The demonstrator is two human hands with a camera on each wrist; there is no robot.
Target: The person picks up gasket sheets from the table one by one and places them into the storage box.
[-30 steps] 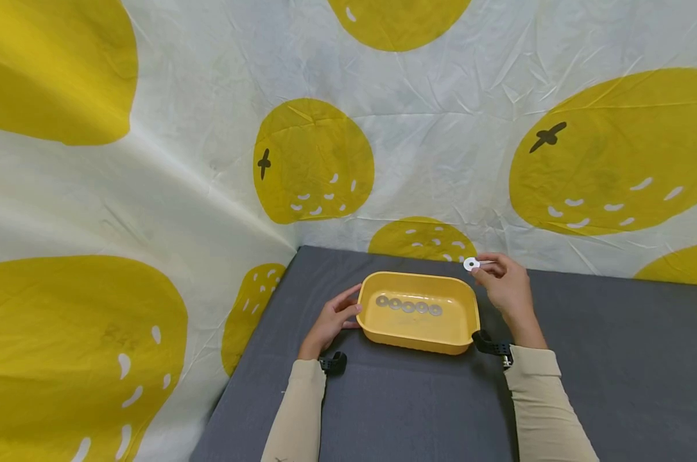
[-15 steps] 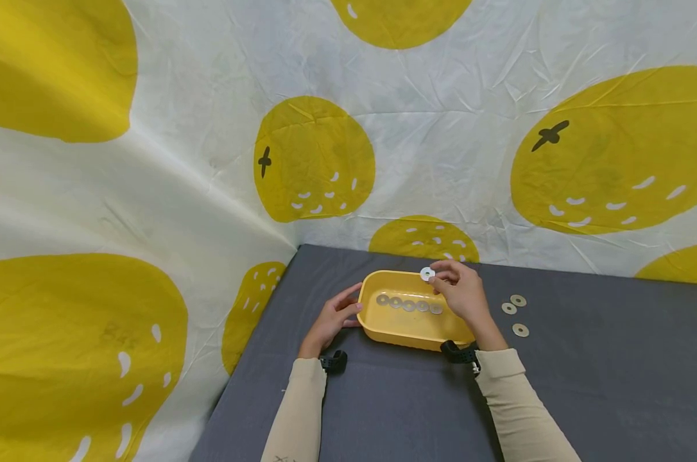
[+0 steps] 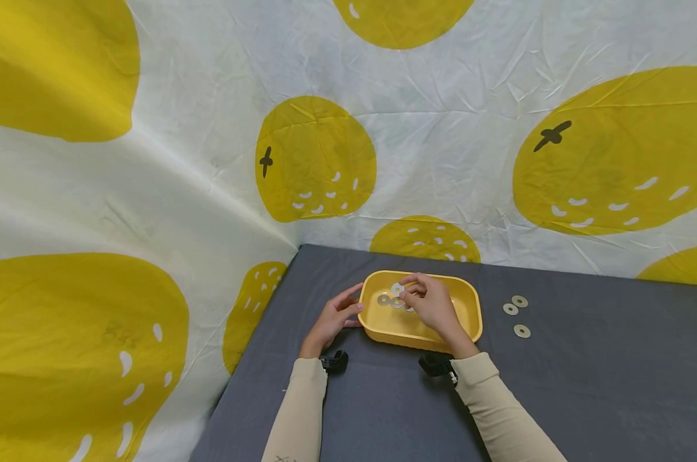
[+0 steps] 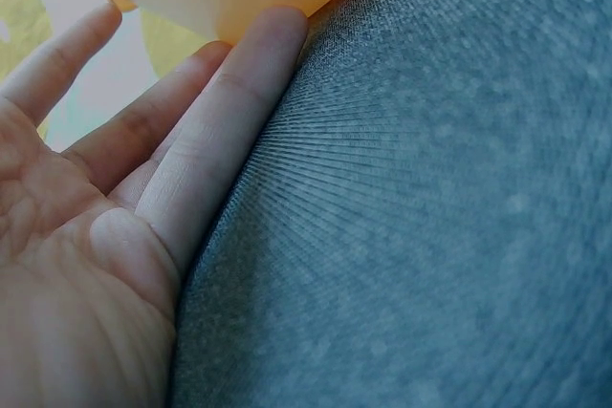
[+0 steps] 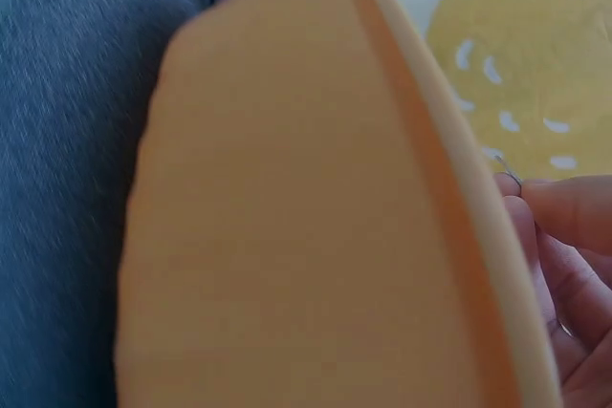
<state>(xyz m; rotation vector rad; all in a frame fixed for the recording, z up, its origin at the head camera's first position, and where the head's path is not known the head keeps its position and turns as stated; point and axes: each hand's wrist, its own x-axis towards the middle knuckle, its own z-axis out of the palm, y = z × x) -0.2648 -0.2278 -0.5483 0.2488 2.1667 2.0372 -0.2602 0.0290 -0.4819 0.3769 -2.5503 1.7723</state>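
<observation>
Right hand over the yellow tray, near the tabletop's far left corner, pinching a washer between thumb and fingertips above the row of washers on the tray floor. Best lowered flat beside the row's end — released low, so it does not bounce. Left hand — fingers straight, loosely spread — rests against the tray's left wall. Three spare washers lie right of the tray.
</observation>
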